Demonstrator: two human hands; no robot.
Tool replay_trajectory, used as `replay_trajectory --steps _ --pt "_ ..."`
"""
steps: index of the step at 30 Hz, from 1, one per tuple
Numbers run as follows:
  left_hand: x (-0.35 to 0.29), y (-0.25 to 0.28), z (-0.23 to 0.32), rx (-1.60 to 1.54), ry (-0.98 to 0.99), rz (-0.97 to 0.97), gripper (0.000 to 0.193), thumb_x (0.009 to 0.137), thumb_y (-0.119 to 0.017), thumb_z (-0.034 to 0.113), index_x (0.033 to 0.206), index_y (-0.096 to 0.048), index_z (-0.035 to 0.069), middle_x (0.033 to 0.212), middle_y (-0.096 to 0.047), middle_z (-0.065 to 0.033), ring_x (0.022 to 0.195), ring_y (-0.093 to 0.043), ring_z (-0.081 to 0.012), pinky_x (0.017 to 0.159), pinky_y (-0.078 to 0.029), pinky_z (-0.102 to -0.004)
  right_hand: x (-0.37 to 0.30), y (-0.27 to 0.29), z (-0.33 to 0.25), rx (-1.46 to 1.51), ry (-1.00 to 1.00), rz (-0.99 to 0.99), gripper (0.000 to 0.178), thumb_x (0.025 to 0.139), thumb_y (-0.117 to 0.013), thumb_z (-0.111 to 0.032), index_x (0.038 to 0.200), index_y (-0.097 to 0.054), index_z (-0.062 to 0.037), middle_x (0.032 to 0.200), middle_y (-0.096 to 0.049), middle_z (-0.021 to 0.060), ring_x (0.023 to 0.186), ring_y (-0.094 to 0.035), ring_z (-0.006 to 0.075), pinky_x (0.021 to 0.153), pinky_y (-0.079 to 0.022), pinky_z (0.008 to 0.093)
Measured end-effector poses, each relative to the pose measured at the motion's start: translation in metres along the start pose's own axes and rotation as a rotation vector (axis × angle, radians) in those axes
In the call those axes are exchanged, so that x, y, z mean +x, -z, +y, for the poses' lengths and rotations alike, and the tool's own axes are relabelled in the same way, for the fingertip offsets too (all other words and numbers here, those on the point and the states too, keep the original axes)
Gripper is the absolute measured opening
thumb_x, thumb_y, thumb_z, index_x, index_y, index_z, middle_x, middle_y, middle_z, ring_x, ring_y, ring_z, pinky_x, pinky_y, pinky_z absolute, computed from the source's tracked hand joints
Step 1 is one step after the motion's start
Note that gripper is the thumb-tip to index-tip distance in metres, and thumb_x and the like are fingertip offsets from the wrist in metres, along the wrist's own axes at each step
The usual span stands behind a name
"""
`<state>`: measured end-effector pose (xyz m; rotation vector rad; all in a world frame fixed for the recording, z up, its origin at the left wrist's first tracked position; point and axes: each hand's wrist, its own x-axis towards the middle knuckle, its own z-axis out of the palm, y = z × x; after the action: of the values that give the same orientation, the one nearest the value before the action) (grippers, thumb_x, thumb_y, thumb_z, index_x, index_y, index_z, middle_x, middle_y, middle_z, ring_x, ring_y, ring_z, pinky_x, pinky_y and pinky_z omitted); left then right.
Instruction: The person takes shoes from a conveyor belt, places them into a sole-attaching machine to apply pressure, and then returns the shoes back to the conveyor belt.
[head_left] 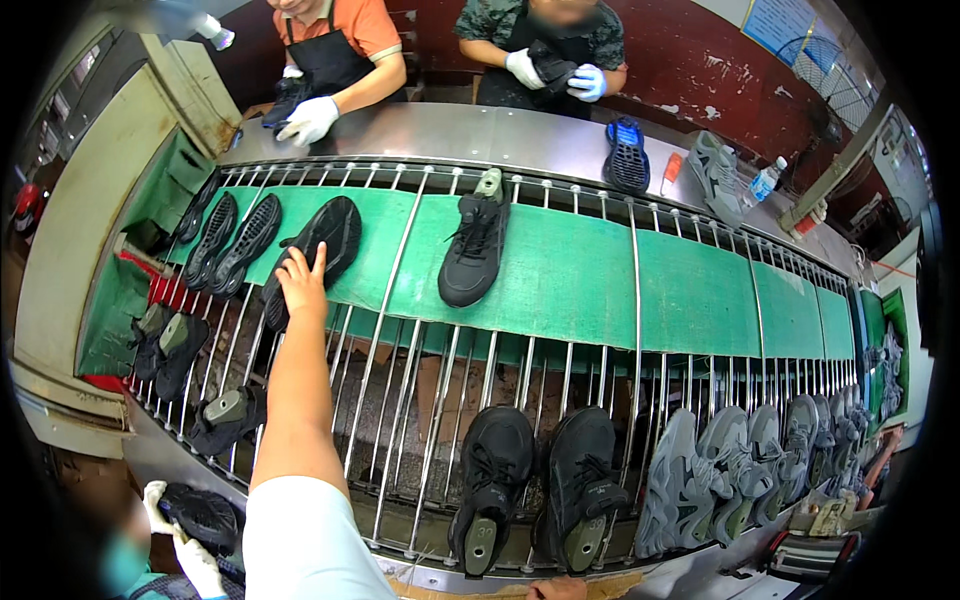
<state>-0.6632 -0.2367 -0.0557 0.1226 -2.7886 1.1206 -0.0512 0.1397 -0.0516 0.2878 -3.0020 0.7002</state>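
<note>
Reaching out with the left hand (303, 282), fingers splayed at the near side of a black shoe (338, 235) toward the left of the green belt (570, 268); touching, by the look of it, but can't tell whether gripping. Down at the bottom edge, just a sliver of the right hand (557, 589), too cut off to tell wide or narrow, near a black pair (497, 455) on the metal rods (491, 368). Mid-belt, a laced shoe (470, 260), toe to the near side. Left of the reach, two dark soles (247, 248) side by side, and nearer, more dark shoes (183, 360) with pale inserts. Over to the right, a long row of grey shoes (665, 490). Across on the metal table (450, 135), a blue-and-black sole (627, 155), an orange thing (671, 172), a grey pair (715, 178) and a bottle (766, 182). Behind, two aproned co-workers: one in orange (372, 30), the other (600, 40) clutching a dark item (548, 66) in both gloves. Lower left, another co-worker's white gloves (202, 570) beside a black upper (205, 515).
</note>
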Motion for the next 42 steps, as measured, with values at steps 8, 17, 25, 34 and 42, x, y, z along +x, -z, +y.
replay_trajectory --steps 8,17,25,34,42 --pt "0.004 0.091 0.003 -0.144 -0.048 -0.395 0.121 0.059 -0.08 0.042 0.154 -0.007 0.025 0.138 -0.038 -0.0228 0.122 -0.045 -0.0352 0.096 -0.038 -0.0462 -0.014 -0.002 -0.007 0.123 -0.124 -0.077 0.02 0.067 -0.073 -0.022 0.08 -0.062 -0.0105 0.066 -0.061 0.0085 0.056 -0.059 0.0263 0.053 -0.048 0.0399" --pt "-0.191 0.145 -0.108 -2.001 0.182 -0.341 0.065 0.076 -0.061 0.014 0.138 -0.048 0.002 0.113 -0.064 -0.0101 0.093 -0.063 -0.0185 0.085 -0.05 -0.0324 0.01 0.021 0.023 0.103 -0.044 0.094 0.017 0.068 -0.066 -0.02 0.061 -0.051 -0.0157 0.05 -0.049 0.0023 0.047 -0.054 0.0208 0.049 -0.043 0.0343" --pt "-0.551 0.094 -0.093 -3.108 0.639 -1.014 0.058 0.08 -0.051 0.037 0.121 -0.057 -0.005 0.114 -0.062 -0.0225 0.095 -0.062 -0.0378 0.096 -0.046 -0.0448 -0.009 0.027 0.028 0.331 -0.167 0.033 0.011 0.07 -0.066 -0.018 0.078 -0.06 -0.0115 0.064 -0.062 0.004 0.06 -0.062 0.0211 0.061 -0.049 0.0349" --pt "-0.763 0.186 0.094 -2.739 0.636 -2.112 0.046 0.087 -0.051 0.033 0.113 -0.061 -0.003 0.107 -0.065 -0.0179 0.091 -0.063 -0.0296 0.09 -0.048 -0.0389 -0.166 0.173 -0.005 1.921 -0.267 -0.493 0.075 0.074 -0.074 0.002 0.139 -0.036 -0.0037 0.11 -0.063 0.0146 0.091 -0.064 0.0196 0.082 -0.053 0.0348" --pt "-0.961 0.34 0.159 -1.89 -0.401 -2.788 0.037 0.093 -0.052 0.03 0.107 -0.065 -0.002 0.101 -0.067 -0.0139 0.087 -0.064 -0.0223 0.085 -0.049 -0.0336 -0.46 0.17 -0.028 1.979 -0.225 0.283 0.073 0.075 -0.076 -0.013 0.136 -0.04 0.0048 0.11 -0.062 0.0171 0.084 -0.06 0.0225 0.078 -0.049 0.0366"
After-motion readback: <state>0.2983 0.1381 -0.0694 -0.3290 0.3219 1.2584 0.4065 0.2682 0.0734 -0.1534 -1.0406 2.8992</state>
